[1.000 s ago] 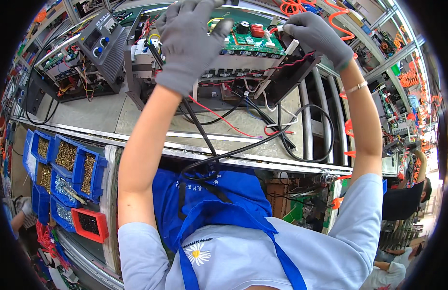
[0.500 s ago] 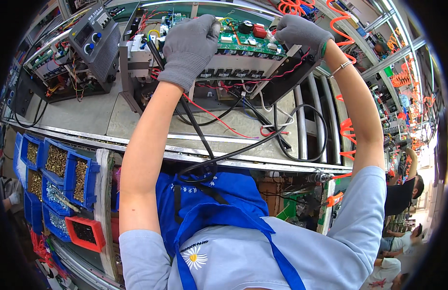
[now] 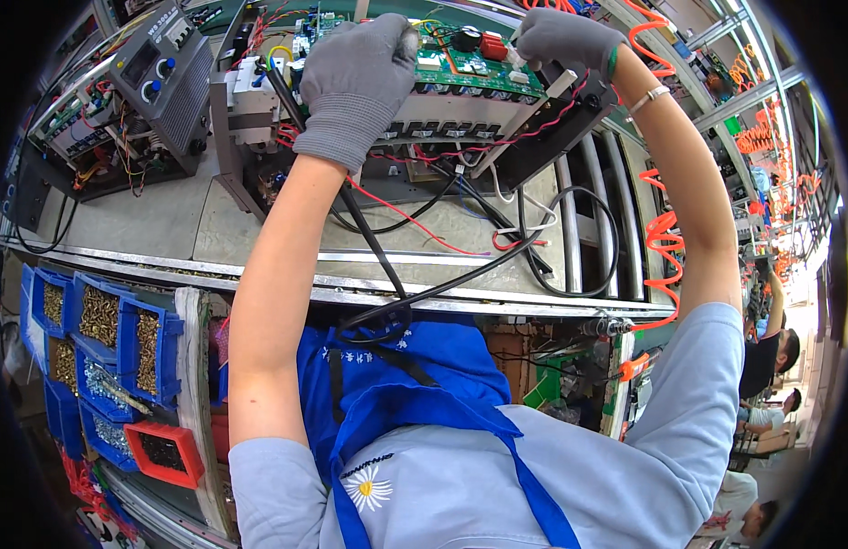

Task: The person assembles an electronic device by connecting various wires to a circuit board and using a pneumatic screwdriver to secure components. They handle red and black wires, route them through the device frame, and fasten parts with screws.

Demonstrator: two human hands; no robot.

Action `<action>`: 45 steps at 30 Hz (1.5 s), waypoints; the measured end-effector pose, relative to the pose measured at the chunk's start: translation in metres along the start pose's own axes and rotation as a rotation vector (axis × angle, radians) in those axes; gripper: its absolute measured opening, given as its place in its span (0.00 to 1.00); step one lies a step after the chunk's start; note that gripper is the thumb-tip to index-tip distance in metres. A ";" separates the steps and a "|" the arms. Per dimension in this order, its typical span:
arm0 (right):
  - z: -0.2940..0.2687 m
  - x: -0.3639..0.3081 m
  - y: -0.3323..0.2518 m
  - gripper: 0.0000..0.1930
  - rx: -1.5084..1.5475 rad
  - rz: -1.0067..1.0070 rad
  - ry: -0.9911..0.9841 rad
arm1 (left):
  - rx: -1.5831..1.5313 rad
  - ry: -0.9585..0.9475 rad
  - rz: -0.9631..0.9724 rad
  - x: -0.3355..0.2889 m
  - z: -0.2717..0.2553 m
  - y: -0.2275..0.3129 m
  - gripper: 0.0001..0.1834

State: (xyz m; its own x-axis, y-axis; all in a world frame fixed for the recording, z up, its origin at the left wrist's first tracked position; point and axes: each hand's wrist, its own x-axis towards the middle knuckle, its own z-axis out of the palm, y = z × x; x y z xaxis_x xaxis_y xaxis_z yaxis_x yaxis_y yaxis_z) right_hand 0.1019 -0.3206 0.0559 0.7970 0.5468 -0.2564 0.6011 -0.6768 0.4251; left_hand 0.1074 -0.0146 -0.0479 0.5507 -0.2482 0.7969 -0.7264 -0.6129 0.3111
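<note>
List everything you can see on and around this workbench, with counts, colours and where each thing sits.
circuit board: one, green, top centre, in an open metal chassis
second unit: one, grey, knobs on its face, top left
cables: several, black and red, trailing over the bench
coiled hoses: orange, right side
parts bins: several blue, one red, lower left, holding screws
apron: one, blue
left hand: grey glove, on the board
right hand: grey glove, at the board's right end

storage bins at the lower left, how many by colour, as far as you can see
Blue bins, holding small hardware: about 7 in view, more may be cut off by the rim
Red bins: 1
Total: about 8

Both gloved hands, left hand and right hand, are up on the green circuit board, away from the bins.
</note>
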 end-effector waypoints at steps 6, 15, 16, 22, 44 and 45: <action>-0.039 0.005 -0.046 0.10 0.475 0.571 -0.141 | 0.020 0.025 0.011 -0.003 0.000 -0.008 0.12; -0.030 -0.001 -0.030 0.12 0.209 0.113 -0.108 | -0.048 0.013 0.004 -0.003 -0.003 0.000 0.09; -0.030 0.002 -0.030 0.12 0.046 -0.087 -0.072 | -0.082 0.037 0.008 -0.002 -0.010 0.004 0.07; -0.026 -0.003 -0.015 0.14 0.393 0.155 -0.084 | -0.116 0.149 0.079 -0.002 -0.010 0.008 0.05; -0.040 0.001 -0.028 0.14 0.420 0.296 -0.175 | -0.162 0.114 0.062 -0.003 -0.012 0.011 0.05; -0.042 0.003 -0.036 0.14 0.526 0.447 -0.193 | -0.153 0.106 0.048 -0.003 -0.013 0.010 0.05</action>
State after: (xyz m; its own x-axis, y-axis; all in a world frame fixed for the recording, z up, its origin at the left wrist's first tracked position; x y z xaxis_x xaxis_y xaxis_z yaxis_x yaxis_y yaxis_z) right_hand 0.0807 -0.2741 0.0763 0.9405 0.0979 -0.3253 0.1247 -0.9902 0.0625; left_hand 0.0928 -0.0103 -0.0408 0.4734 -0.1886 0.8604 -0.8091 -0.4791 0.3402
